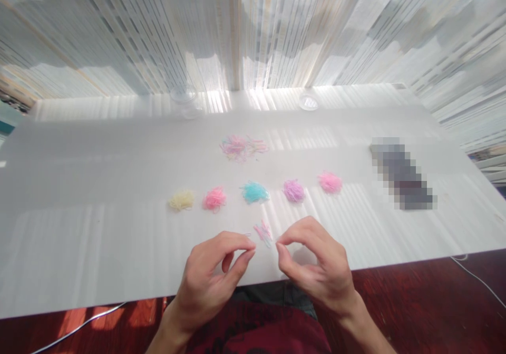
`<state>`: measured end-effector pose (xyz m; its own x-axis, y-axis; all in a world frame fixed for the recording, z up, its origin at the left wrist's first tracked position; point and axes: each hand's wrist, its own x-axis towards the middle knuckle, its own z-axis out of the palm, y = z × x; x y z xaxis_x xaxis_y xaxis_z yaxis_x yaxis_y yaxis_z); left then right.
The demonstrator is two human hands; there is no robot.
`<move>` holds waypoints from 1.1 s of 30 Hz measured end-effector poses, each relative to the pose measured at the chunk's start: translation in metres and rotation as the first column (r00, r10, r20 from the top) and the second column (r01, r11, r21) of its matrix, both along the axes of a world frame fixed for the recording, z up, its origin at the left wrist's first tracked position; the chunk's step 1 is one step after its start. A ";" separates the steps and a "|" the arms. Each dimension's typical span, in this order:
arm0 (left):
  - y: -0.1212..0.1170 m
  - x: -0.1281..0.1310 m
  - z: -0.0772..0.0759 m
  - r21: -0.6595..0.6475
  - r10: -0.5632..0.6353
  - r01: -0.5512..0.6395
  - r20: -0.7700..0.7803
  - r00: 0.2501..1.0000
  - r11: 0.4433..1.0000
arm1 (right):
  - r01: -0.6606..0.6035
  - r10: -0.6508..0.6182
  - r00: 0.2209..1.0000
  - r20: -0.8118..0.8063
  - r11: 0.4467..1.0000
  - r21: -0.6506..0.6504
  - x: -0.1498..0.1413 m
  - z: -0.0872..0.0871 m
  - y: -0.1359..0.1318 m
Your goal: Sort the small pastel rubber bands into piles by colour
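Observation:
Both hands hover over the near edge of a white table (pixel 98 248). My left hand (pixel 215 275) has thumb and forefinger pinched together, and my right hand (pixel 314 261) pinches the same way. Between the fingertips lies a small cluster of thin pink and blue bands (pixel 263 232); whether either pinch holds one is too small to tell. Beyond them sits a row of sorted heaps: yellow (pixel 181 200), pink (pixel 214 198), blue (pixel 254 191), purple (pixel 293 190) and another pink (pixel 330 182). A mixed-colour pile (pixel 241 146) lies farther back.
Two clear plastic cups (pixel 184 96) (pixel 308 101) stand at the table's far edge by the sheer curtain. A blurred dark object (pixel 403 173) lies at the right. White cables (pixel 478 280) run over the red-brown floor below the table edge.

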<state>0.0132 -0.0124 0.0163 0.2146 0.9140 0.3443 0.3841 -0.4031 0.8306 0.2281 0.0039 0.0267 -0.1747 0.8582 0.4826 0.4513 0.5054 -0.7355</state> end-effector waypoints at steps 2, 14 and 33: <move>0.002 -0.004 0.000 0.037 0.054 -0.052 -0.054 0.997 0.998 | 0.129 -0.129 0.991 0.044 0.992 0.015 0.011 0.001 0.008; -0.001 -0.034 -0.010 0.129 0.214 -0.177 -0.387 0.897 0.976 | 0.383 -0.361 0.913 0.188 0.919 -0.095 0.040 -0.016 0.045; -0.001 -0.021 -0.008 0.173 0.166 -0.087 -0.518 0.839 0.981 | 0.231 -0.229 0.972 0.060 0.972 -0.036 0.012 -0.011 0.005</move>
